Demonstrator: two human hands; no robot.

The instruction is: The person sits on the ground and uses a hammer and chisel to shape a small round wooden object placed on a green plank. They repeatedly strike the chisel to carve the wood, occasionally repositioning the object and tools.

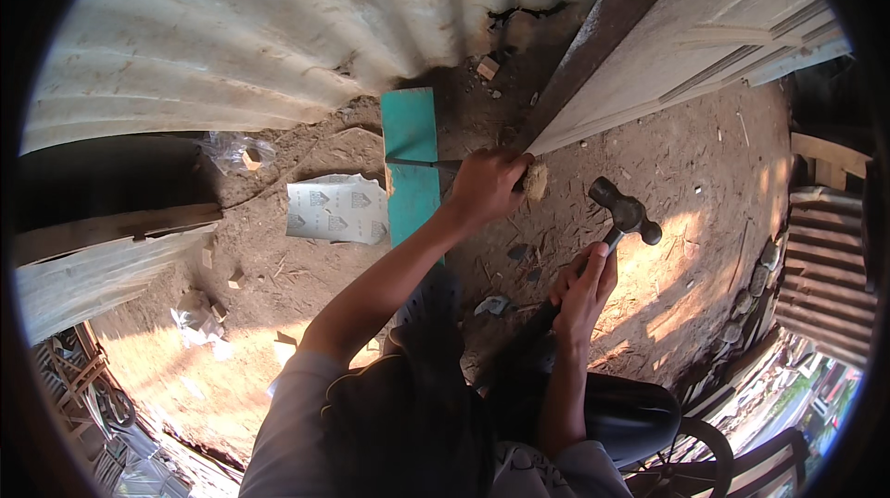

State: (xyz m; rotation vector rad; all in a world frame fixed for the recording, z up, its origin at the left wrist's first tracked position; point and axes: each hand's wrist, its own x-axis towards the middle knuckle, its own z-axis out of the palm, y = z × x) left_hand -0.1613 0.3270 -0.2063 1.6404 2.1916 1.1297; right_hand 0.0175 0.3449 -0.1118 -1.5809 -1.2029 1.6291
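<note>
Hammer (624, 217) raised just above the dirt floor (686, 173), head up; right hand (582, 289) fingers clenched round its handle. Left hand (487, 185) fingers closed on a thin chisel-like rod (422, 163), set against the lower end of a pale wooden panel (667, 53). Teal board (411, 164) just left; corrugated metal sheet (232, 44) behind.
</note>
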